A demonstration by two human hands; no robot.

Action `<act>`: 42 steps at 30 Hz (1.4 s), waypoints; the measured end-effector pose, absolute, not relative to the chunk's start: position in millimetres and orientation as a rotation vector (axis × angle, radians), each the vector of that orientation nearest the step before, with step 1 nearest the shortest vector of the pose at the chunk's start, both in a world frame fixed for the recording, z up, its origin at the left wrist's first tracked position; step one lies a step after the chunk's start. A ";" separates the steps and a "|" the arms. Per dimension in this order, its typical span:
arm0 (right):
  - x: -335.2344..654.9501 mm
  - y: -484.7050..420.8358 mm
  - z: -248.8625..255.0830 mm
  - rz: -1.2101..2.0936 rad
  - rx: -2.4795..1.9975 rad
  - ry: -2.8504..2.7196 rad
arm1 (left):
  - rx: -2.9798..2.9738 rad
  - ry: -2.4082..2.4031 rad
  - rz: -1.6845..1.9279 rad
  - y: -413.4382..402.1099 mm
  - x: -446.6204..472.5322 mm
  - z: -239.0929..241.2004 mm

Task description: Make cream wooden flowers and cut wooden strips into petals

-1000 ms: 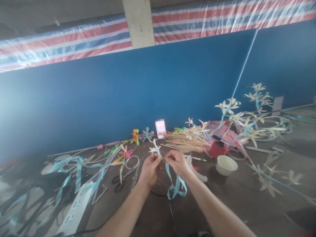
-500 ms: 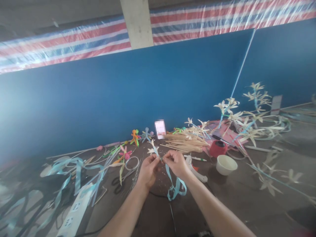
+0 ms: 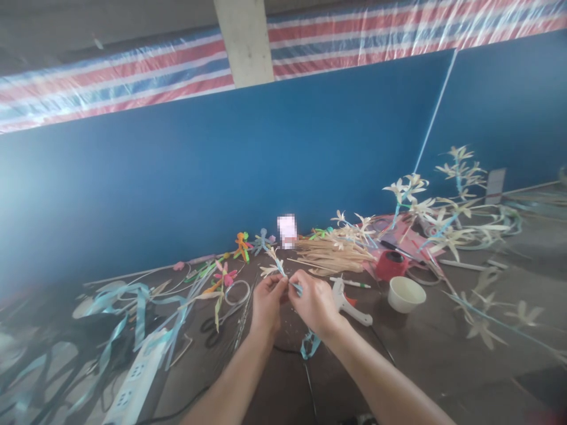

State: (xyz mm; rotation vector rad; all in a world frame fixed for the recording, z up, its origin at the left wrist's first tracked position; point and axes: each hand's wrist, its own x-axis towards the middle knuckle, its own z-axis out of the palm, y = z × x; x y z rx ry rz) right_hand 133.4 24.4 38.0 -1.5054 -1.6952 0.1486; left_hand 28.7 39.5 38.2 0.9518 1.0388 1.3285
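My left hand (image 3: pixel 267 301) pinches the stem of a small pale straw flower (image 3: pixel 273 263) that points up and away from me over the dark table (image 3: pixel 434 354). My right hand (image 3: pixel 313 302) is right beside it, fingers closed on a light blue ribbon (image 3: pixel 309 344) at the flower's stem. The ribbon's loose end hangs below my right wrist, partly hidden by the hand. Both hands meet above the table's middle.
A white glue gun (image 3: pixel 349 301) lies just right of my hands, then a white cup (image 3: pixel 406 293) and a red spool (image 3: pixel 391 264). Straw sticks (image 3: pixel 332 252), finished flower stems (image 3: pixel 447 218), scissors (image 3: pixel 217 321), blue ribbons (image 3: pixel 137 301) and a power strip (image 3: pixel 130 386) lie around.
My right hand has shifted left and down over the ribbon, covering most of its hanging loop. The flower has tilted slightly to the left.
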 end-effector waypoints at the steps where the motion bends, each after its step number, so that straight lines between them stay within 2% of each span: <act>1: 133.0 25.3 37.7 0.134 -1.516 -1.688 | 0.941 1.028 1.329 40.0 28.6 37.0; 6: 134.2 30.3 36.6 0.232 -1.507 -1.588 | 0.885 0.989 1.297 41.4 26.5 35.0; 14: 134.9 41.9 26.5 0.761 -1.282 -1.357 | 0.754 0.882 1.239 46.8 22.6 34.1; 18: 136.0 44.4 23.8 0.865 -1.204 -1.319 | 0.747 0.825 1.165 48.4 23.1 37.7; 28: 136.4 33.1 30.4 0.583 -1.249 -1.407 | 0.736 0.849 1.113 51.5 20.9 38.8; 37: 133.6 27.4 32.6 0.246 -1.361 -1.600 | 0.824 0.988 1.291 44.9 28.8 36.9; 42: 132.4 29.5 30.2 0.222 -1.389 -1.569 | 0.867 1.007 1.319 39.4 32.2 37.9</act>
